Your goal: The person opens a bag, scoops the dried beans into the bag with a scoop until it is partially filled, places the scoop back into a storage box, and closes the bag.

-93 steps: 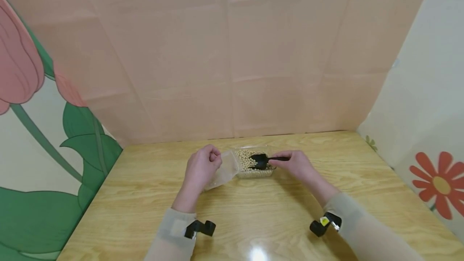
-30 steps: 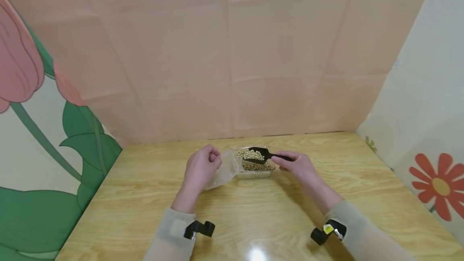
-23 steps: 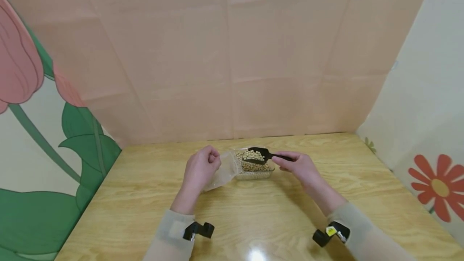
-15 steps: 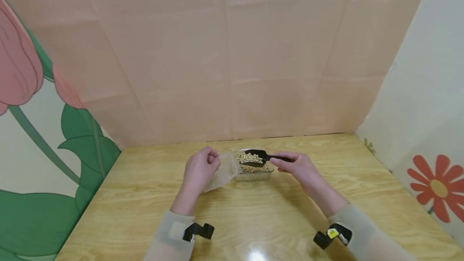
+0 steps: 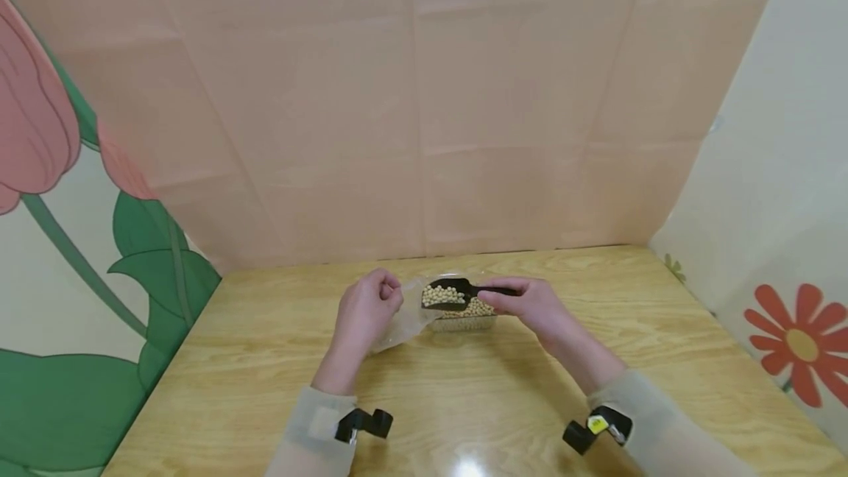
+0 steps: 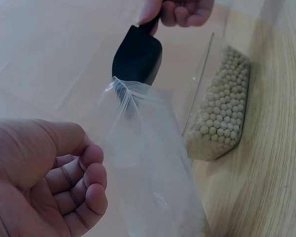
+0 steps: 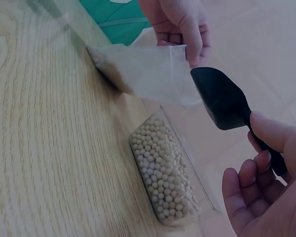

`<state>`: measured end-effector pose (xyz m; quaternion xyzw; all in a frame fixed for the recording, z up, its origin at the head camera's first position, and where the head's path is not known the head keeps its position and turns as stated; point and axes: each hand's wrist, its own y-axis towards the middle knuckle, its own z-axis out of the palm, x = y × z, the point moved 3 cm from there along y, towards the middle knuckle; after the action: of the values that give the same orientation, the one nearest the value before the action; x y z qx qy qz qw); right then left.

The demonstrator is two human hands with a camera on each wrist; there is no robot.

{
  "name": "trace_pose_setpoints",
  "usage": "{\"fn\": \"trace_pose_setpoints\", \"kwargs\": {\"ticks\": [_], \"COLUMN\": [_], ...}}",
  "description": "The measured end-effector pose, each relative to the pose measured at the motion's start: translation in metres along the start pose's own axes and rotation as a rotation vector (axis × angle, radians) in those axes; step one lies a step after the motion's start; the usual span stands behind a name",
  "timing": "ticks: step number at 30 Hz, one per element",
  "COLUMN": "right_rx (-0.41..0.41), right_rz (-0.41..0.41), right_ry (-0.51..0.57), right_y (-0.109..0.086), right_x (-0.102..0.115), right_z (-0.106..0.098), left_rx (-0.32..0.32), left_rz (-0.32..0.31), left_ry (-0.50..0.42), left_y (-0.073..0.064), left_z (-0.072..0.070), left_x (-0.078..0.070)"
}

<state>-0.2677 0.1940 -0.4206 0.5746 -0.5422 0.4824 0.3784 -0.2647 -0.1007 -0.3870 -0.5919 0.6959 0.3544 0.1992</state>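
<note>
In the head view my left hand (image 5: 367, 308) pinches the mouth edge of a translucent plastic bag (image 6: 153, 173), which slants down to the table. Some contents show at the bag's lower end (image 7: 108, 71). My right hand (image 5: 535, 305) holds a black scoop (image 7: 224, 101) by its handle, thumb on top. Pale soybeans (image 5: 440, 295) fill the scoop's bowl. Its tip is right at the bag's mouth, seen through the film in the left wrist view. Below the scoop stands a clear rectangular box (image 5: 464, 324) of soybeans (image 7: 160, 170).
A wood-grain table (image 5: 457, 396) carries the box and bag. Behind it hangs a pinkish sheet (image 5: 424, 109). Painted walls stand at both sides, with a tulip (image 5: 33, 109) on the left and a red flower (image 5: 801, 344) on the right.
The scoop went from digging in the box to lifted and loaded with soybeans. Since then my right hand has carried it left to the bag's mouth. My left hand stays almost still.
</note>
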Motion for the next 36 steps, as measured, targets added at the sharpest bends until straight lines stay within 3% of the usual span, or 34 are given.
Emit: {"fn": "trace_pose_setpoints", "kwargs": {"ticks": [10, 18, 36], "right_rx": [-0.024, -0.031, -0.053], "right_rz": [-0.039, -0.115, -0.277], "right_ry": [-0.134, -0.262, -0.454], "right_y": [0.005, 0.009, 0.001], "right_x": [0.013, 0.026, 0.047], "right_z": [0.014, 0.022, 0.023], "left_rx": [-0.020, -0.023, -0.014], "left_rz": [0.030, 0.036, 0.040], "left_ry": [0.012, 0.018, 0.000], "left_y": [0.000, 0.001, -0.002], "left_z": [0.000, 0.000, -0.001], "left_x": [-0.002, -0.002, -0.001]}}
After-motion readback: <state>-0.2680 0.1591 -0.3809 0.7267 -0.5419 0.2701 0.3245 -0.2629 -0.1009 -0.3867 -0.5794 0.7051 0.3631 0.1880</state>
